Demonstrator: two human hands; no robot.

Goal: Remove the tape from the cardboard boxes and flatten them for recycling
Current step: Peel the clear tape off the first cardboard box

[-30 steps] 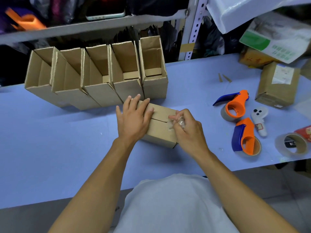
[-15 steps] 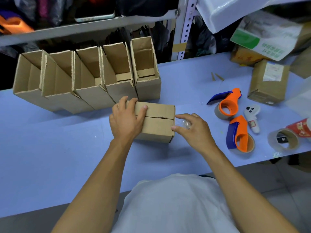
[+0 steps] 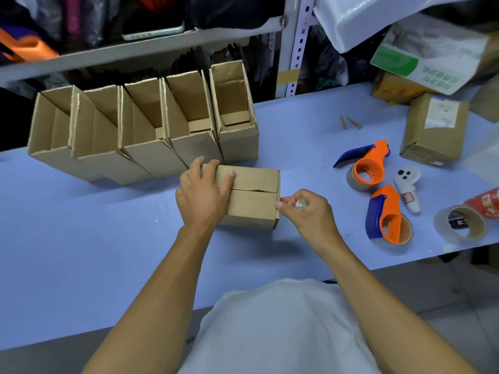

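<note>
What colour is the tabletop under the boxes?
Light blue tabletop, seen in the head view.

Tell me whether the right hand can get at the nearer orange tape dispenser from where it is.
Probably yes. The right hand is beside the closed box, and only bare table lies between it and the dispenser. But it holds crumpled tape, which it should drop first.

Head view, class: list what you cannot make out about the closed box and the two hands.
- Closed box: left end hidden under the left hand; underside hidden against the table.
- Tape wad: mostly hidden inside the right hand; its length cannot be told.
- Tape remaining on the box: clear film, too faint to see.
</note>
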